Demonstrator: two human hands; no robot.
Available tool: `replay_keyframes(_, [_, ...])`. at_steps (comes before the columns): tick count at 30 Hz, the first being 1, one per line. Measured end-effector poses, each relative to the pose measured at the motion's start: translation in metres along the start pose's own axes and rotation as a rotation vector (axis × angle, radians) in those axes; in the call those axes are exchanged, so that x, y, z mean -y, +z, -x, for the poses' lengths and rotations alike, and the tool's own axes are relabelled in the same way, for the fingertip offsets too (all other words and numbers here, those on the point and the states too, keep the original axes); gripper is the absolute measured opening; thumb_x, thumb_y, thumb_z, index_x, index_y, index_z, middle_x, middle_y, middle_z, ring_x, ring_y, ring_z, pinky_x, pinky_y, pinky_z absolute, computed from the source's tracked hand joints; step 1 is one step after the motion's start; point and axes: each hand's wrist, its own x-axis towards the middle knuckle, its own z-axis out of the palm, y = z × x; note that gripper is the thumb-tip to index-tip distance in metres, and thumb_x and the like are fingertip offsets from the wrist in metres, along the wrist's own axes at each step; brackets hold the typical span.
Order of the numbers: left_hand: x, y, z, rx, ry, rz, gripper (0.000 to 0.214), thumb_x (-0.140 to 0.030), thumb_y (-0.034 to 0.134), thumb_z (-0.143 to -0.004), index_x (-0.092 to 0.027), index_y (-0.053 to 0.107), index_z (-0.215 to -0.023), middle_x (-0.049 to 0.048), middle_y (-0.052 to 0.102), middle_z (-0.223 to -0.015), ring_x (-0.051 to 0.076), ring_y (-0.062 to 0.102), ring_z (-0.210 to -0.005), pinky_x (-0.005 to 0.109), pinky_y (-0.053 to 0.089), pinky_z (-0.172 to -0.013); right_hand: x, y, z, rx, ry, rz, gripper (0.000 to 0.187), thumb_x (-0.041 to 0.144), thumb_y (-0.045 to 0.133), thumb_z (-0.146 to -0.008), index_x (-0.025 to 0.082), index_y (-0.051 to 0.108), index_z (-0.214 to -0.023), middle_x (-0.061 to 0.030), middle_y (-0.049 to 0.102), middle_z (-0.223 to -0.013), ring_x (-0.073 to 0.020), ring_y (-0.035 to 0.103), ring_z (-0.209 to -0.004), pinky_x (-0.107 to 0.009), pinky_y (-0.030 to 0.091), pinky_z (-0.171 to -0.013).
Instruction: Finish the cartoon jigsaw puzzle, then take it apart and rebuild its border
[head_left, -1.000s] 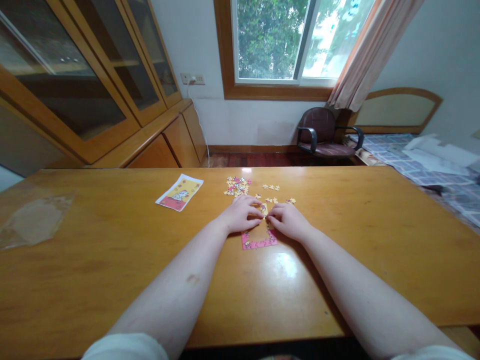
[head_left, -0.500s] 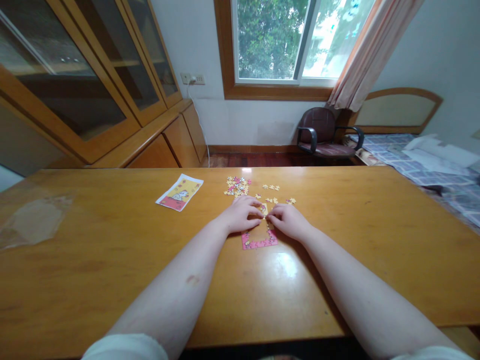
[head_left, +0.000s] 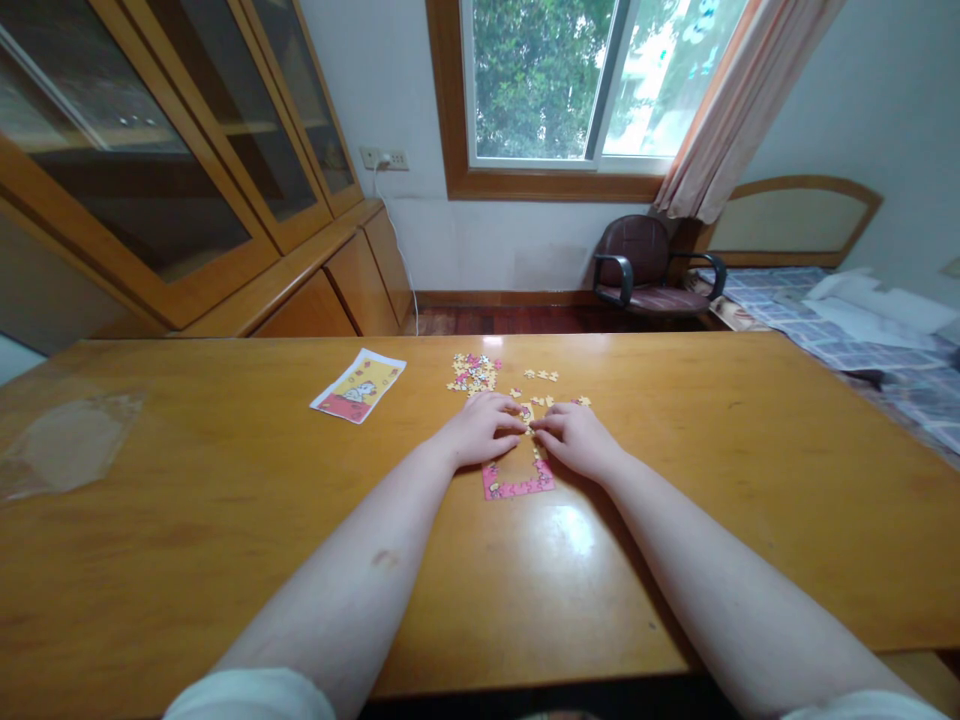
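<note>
A partly joined jigsaw puzzle [head_left: 519, 490] lies on the table, its pink lower border linked and its middle showing bare wood. My left hand [head_left: 487, 430] comes over its left side, fingers bent and fingertips at a small yellow puzzle piece [head_left: 529, 430]. From the other side my right hand [head_left: 574, 438] pinches at the same piece with thumb and forefinger. My hands hide both side borders in part. Just beyond is a heap of loose pieces [head_left: 474, 373], yellow, pink and white. More yellow pieces [head_left: 541, 375] lie in a short row to its right.
A picture sheet [head_left: 360, 385] in yellow and pink lies left of the heap. A clear plastic bag [head_left: 71, 440] is on the left of the wooden table [head_left: 247, 480]. Past the table's far edge stand a cabinet [head_left: 300, 290], an office chair [head_left: 637, 260] and a bed [head_left: 847, 310].
Both hands stay in nearly the same place, with only slight finger shifts at the small yellow piece. The right fingers have moved a little. The loose pieces lie as before.
</note>
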Motion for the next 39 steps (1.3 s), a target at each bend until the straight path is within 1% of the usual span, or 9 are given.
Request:
replay_keyframes(6, [0.000, 0.000, 0.000, 0.005, 0.005, -0.029, 0.028, -0.035, 0.062, -0.085, -0.031, 0.072, -0.110, 0.0047, 0.064, -0.123, 0.026, 0.050, -0.117, 0.048, 0.033, -0.106, -0.001, 0.002, 0.000, 0.004, -0.021, 0.034, 0.026, 0.030, 0.056, -0.090, 0.024, 0.075, -0.107, -0.0067, 0.069, -0.088, -0.0187, 0.061, -0.080, -0.032, 0.043, -0.080])
replay_keyframes(12, [0.001, 0.002, -0.001, 0.020, -0.004, -0.031, 0.026, -0.034, 0.060, -0.086, -0.030, 0.072, -0.109, 0.0040, 0.063, -0.125, 0.026, 0.049, -0.121, 0.048, 0.033, -0.107, -0.002, 0.002, -0.001, -0.018, 0.001, 0.038, 0.025, 0.028, 0.056, -0.090, 0.024, 0.076, -0.104, -0.0065, 0.069, -0.090, -0.0187, 0.062, -0.082, -0.031, 0.043, -0.081])
replay_keyframes(14, [0.002, 0.003, -0.002, 0.011, 0.003, -0.019, 0.028, -0.032, 0.058, -0.087, -0.030, 0.071, -0.111, 0.0039, 0.063, -0.126, 0.025, 0.050, -0.120, 0.047, 0.035, -0.107, -0.004, -0.002, -0.002, -0.066, 0.073, 0.039, 0.024, 0.028, 0.056, -0.090, 0.023, 0.076, -0.101, -0.0066, 0.070, -0.092, -0.0191, 0.063, -0.084, -0.031, 0.043, -0.082])
replay_keyframes(16, [0.003, 0.003, -0.003, -0.005, 0.006, -0.003, 0.029, -0.030, 0.056, -0.088, -0.029, 0.070, -0.114, 0.0039, 0.064, -0.126, 0.025, 0.051, -0.119, 0.046, 0.036, -0.106, -0.009, -0.007, -0.002, -0.137, 0.197, 0.048, 0.023, 0.026, 0.056, -0.088, 0.022, 0.076, -0.098, -0.0069, 0.071, -0.095, -0.0200, 0.063, -0.088, -0.031, 0.043, -0.083])
replay_keyframes(20, [0.003, 0.003, -0.003, -0.015, -0.011, -0.003, 0.026, -0.030, 0.054, -0.089, -0.029, 0.073, -0.108, 0.0034, 0.065, -0.123, 0.024, 0.053, -0.117, 0.046, 0.037, -0.104, -0.020, -0.016, -0.001, -0.222, 0.423, 0.098, 0.023, 0.019, 0.054, -0.085, 0.021, 0.075, -0.093, -0.0070, 0.072, -0.098, -0.0221, 0.063, -0.092, -0.032, 0.043, -0.082])
replay_keyframes(23, [0.003, 0.003, -0.003, 0.001, -0.023, -0.014, 0.024, -0.031, 0.056, -0.088, -0.029, 0.074, -0.104, 0.0032, 0.066, -0.121, 0.024, 0.053, -0.115, 0.046, 0.036, -0.105, -0.024, -0.019, 0.000, -0.205, 0.481, 0.116, 0.022, 0.021, 0.054, -0.085, 0.021, 0.075, -0.091, -0.0071, 0.072, -0.097, -0.0229, 0.063, -0.091, -0.033, 0.042, -0.080])
replay_keyframes(30, [0.001, 0.001, -0.004, -0.002, -0.027, -0.009, 0.023, -0.029, 0.055, -0.089, -0.027, 0.074, -0.101, 0.0033, 0.068, -0.117, 0.023, 0.055, -0.112, 0.043, 0.038, -0.103, -0.018, -0.017, -0.001, -0.115, 0.414, 0.143, 0.020, 0.022, 0.055, -0.084, 0.022, 0.075, -0.089, -0.0068, 0.073, -0.097, -0.0230, 0.063, -0.093, -0.032, 0.041, -0.077])
replay_keyframes(35, [0.002, 0.001, -0.004, -0.002, -0.030, -0.010, 0.022, -0.028, 0.055, -0.089, -0.027, 0.075, -0.098, 0.0036, 0.069, -0.115, 0.024, 0.056, -0.112, 0.045, 0.038, -0.103, -0.019, -0.020, -0.001, -0.079, 0.475, 0.167, 0.022, 0.021, 0.054, -0.085, 0.022, 0.075, -0.091, -0.0088, 0.072, -0.102, -0.0246, 0.063, -0.096, -0.033, 0.041, -0.078])
replay_keyframes(39, [0.002, 0.002, -0.005, 0.005, -0.025, -0.017, 0.023, -0.029, 0.055, -0.088, -0.027, 0.075, -0.100, 0.0037, 0.068, -0.116, 0.024, 0.056, -0.112, 0.045, 0.038, -0.103, -0.017, -0.020, -0.001, -0.041, 0.482, 0.175, 0.023, 0.023, 0.052, -0.088, 0.022, 0.074, -0.095, -0.0087, 0.071, -0.104, -0.0234, 0.062, -0.098, -0.032, 0.040, -0.081])
